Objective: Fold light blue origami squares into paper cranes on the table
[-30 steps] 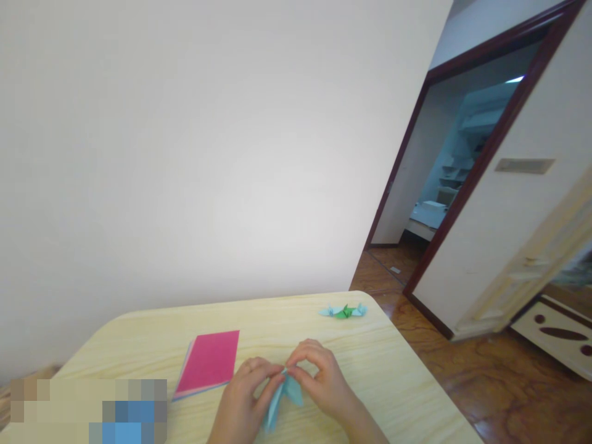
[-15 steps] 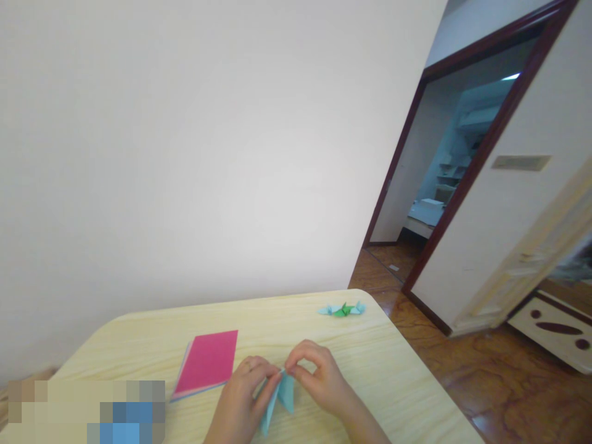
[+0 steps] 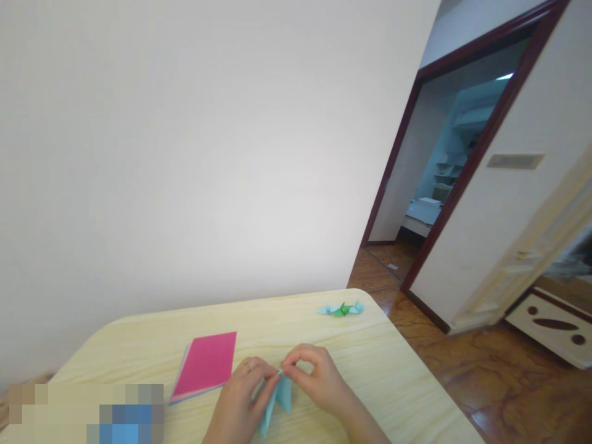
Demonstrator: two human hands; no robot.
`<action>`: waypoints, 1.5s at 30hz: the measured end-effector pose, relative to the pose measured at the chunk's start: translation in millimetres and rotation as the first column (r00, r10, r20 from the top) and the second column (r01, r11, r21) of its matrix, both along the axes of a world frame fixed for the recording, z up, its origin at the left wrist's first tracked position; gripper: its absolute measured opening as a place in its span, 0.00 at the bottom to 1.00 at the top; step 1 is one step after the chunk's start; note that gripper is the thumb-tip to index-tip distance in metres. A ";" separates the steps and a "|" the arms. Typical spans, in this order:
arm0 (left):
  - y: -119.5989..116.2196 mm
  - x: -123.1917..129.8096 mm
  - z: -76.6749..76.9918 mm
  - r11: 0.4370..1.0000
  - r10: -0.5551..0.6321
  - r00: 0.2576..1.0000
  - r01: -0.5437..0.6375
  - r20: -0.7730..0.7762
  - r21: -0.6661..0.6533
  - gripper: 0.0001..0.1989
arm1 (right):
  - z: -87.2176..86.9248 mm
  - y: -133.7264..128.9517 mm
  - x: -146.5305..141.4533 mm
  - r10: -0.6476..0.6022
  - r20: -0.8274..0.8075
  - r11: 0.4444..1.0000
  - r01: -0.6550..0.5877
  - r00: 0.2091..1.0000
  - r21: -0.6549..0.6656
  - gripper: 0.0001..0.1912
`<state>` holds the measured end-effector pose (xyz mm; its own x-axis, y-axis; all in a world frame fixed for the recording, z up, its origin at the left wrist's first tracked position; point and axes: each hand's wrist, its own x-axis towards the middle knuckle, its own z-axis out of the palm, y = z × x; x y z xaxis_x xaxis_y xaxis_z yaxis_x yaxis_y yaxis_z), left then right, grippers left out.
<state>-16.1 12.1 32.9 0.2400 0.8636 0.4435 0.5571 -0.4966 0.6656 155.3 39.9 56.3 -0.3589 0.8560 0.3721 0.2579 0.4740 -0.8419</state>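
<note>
A folded light blue paper [image 3: 283, 394] hangs between both hands above the wooden table [image 3: 370, 357], its two flaps pointing down and apart. My left hand [image 3: 245, 391] is closed on its left side, thumb and fingers pressed together near the top. With thumb and index finger, my right hand [image 3: 319, 379] pinches the top point of the same paper. A stack of square papers with a pink sheet [image 3: 206, 364] on top lies left of my left hand.
Small folded paper figures, light blue [image 3: 327, 309] and green [image 3: 343, 309], sit near the table's far right corner. A wall stands behind the table. A blurred patch covers the lower left. A doorway is at the right.
My right hand has shifted very slightly left, its fingertips closer to my left hand at the paper's top. The view has also moved slightly.
</note>
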 end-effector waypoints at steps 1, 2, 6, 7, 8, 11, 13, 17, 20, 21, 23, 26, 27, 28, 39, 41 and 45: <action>-0.4 0.1 1.2 1.000 -0.002 1.000 0.002 0.002 -0.014 0.06 | -0.1 0.2 0.2 -0.002 -0.001 1.000 0.002 1.000 0.001 0.02; -0.9 0.1 2.3 1.000 -0.004 1.000 0.004 0.004 -0.029 0.07 | -0.1 0.4 0.5 -0.006 -0.003 1.000 0.006 1.000 0.003 0.02; -2.0 -0.5 6.2 0.997 -0.017 1.000 0.018 0.018 -0.075 0.07 | 0.4 0.4 1.8 -0.009 -0.017 1.000 0.009 1.000 0.006 0.03; -2.2 -0.7 7.0 0.996 -0.021 1.000 0.023 0.022 -0.084 0.08 | 0.8 0.2 2.2 0.002 -0.017 1.000 -0.002 1.000 0.002 0.04; -2.3 -0.9 7.7 0.995 -0.025 0.999 0.027 0.026 -0.094 0.08 | 1.2 0.1 2.5 0.014 -0.014 1.000 -0.014 1.000 -0.006 0.05; -2.5 -0.9 9.9 0.992 -0.039 0.999 0.042 0.031 -0.116 0.08 | 1.7 0.4 3.5 0.039 -0.020 0.997 -0.040 0.999 -0.064 0.05; -2.3 -0.9 10.7 0.992 -0.044 0.999 0.047 0.030 -0.113 0.08 | 0.5 0.9 4.0 0.058 -0.048 0.992 -0.063 0.997 -0.113 0.05; -1.8 -1.4 9.9 0.994 -0.048 0.999 0.049 0.007 -0.096 0.07 | -5.1 2.2 4.4 0.105 -0.130 0.976 -0.127 0.986 -0.177 0.05; -1.7 -1.5 8.3 0.996 -0.028 0.999 0.026 -0.021 -0.083 0.07 | -8.0 2.7 3.7 0.093 -0.201 0.957 -0.143 0.975 -0.251 0.07; -1.8 -1.3 7.8 0.997 -0.019 0.999 0.017 -0.030 -0.078 0.07 | -8.2 2.7 3.0 0.079 -0.200 0.956 -0.131 0.977 -0.261 0.08; -2.0 -0.8 6.7 0.998 -0.009 0.999 0.006 -0.044 -0.068 0.07 | -7.7 2.2 1.2 0.049 -0.136 0.968 -0.081 0.989 -0.238 0.09; -2.5 -0.1 5.4 0.999 -0.002 0.999 -0.001 -0.051 -0.050 0.06 | -6.6 0.5 -1.3 0.001 -0.009 0.988 -0.003 1.000 -0.152 0.07; -2.7 0.1 5.2 0.999 -0.002 0.999 0.000 -0.050 -0.045 0.06 | -6.2 -0.1 -1.7 -0.009 0.010 0.991 0.011 1.000 -0.133 0.07; -2.8 0.1 5.0 0.999 -0.004 0.999 0.002 -0.048 -0.043 0.06 | -5.8 -0.7 -1.7 -0.015 0.020 0.992 0.017 1.000 -0.121 0.07; -2.0 -1.3 5.4 1.000 -0.012 1.000 0.012 -0.020 -0.025 0.08 | 2.8 -3.0 1.0 -0.003 0.033 0.998 0.005 0.999 -0.056 0.06; -2.1 -0.7 5.4 1.000 -0.016 1.000 0.016 -0.013 -0.017 0.07 | 1.9 -2.9 0.7 -0.011 0.029 0.999 0.012 1.000 -0.047 0.06; -2.0 0.0 5.0 1.000 -0.016 1.000 0.016 -0.006 0.001 0.06 | -1.7 -2.2 0.1 -0.014 0.014 1.000 0.015 1.000 -0.023 0.06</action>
<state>-16.0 10.1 37.9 0.2562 0.8594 0.4425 0.5536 -0.5057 0.6617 155.4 37.7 54.6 -0.3514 0.8695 0.3471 0.2761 0.4505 -0.8490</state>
